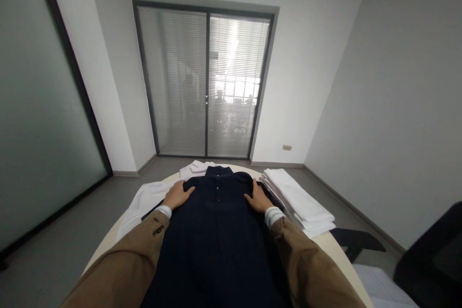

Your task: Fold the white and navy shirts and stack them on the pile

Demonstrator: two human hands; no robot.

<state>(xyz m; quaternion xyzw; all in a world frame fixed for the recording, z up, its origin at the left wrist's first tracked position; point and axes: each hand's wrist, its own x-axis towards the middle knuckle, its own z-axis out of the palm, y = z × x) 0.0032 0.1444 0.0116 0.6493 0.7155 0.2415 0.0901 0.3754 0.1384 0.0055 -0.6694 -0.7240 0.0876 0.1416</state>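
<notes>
A dark navy button-up shirt (218, 236) lies front side up on the round table, its collar pointing away from me and its small buttons running down the middle. My left hand (176, 196) rests on the shirt's left shoulder area, thumb spread away from the fingers. On the opposite shoulder, my right hand (259, 198) lies in the same way, thumb and fingers apart. Both hands touch the cloth; some fingertips are hard to make out. The shirt's lower part runs out of view between my forearms.
White folded garments (298, 199) are stacked on the table's right side. Loose white cloth (146, 199) lies at the left, and another white garment (195, 168) beyond the collar. Past the pale table edge (344, 264) at right stands a black chair (433, 255).
</notes>
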